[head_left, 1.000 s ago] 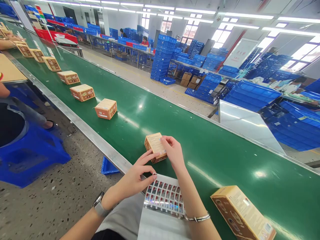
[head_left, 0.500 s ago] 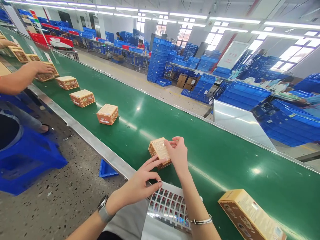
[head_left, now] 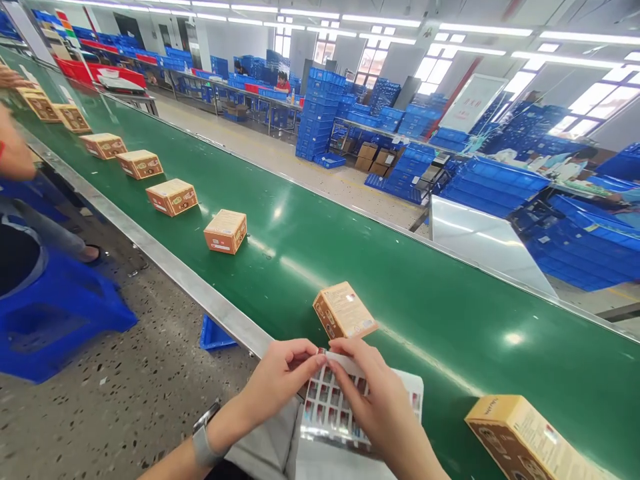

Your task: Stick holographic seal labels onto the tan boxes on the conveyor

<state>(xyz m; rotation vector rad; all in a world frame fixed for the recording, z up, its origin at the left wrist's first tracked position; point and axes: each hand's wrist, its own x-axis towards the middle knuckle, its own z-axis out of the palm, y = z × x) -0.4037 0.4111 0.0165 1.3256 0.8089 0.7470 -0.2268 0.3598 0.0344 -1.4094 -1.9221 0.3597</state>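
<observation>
A sheet of small dark-and-red stickers lies under my hands at the belt's near edge. My left hand pinches a small sticker between thumb and finger. The fingertips of my right hand meet it there, closed at the same spot; whether they grip the sticker too is hard to tell. Just beyond my hands, a brown and tan box rests on the green belt, with a small sticker on its top. Another such box sits at the lower right.
Several similar boxes line the belt toward the upper left. At the far left are a co-worker's arm and a blue stool. A metal rail edges the belt. Stacked blue crates stand beyond it.
My right hand has left the box and come back to my left hand over the sheet. The boxes have shifted right along the belt. The co-worker's hand has moved off a box.
</observation>
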